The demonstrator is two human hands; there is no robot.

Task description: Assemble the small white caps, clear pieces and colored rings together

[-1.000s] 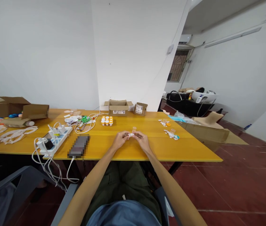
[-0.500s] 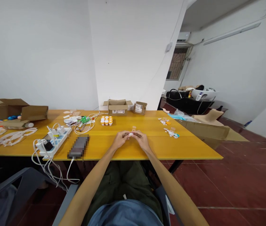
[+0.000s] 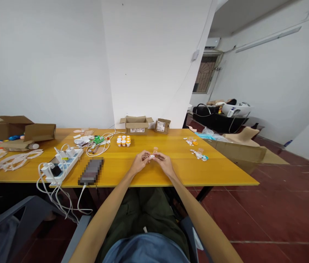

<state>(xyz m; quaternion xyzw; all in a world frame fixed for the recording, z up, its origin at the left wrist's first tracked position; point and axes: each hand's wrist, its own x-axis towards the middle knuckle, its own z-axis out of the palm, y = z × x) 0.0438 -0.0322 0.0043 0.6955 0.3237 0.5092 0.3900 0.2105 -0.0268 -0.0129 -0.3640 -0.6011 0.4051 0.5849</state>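
From where I stand, the seated person has both bare hands over the table point(image 3: 181, 175), thumbs toward each other. The left hand point(image 3: 139, 162) pinches a small white piece point(image 3: 152, 156) from its left end, and the right hand point(image 3: 164, 163) pinches it from the right, fingers curled in. The piece sits between the 2 sets of fingertips, too small for me to make out its markings.

Taking that piece as the middle of the dial and 12 as straight ahead of the sitter, a little clear cup point(image 3: 155, 149) stands at 12 o'clock, just beyond the fingers. 2 scatterings of small parts lie apart from the hands: a heap with orange bits point(image 3: 189, 141) at 2 o'clock, and a heap with a teal bit point(image 3: 199, 155) at 3. Between 10 and 11 is a tight block of white-and-orange jars point(image 3: 123, 140). Farther out, an open carton point(image 3: 137, 126) stands at 11 and a smaller box point(image 3: 162, 126) just past 12.

A blurred dark phone point(image 3: 91, 171) lies between 8 and 9, with a crowded power strip point(image 3: 64, 166) beyond it at 9.
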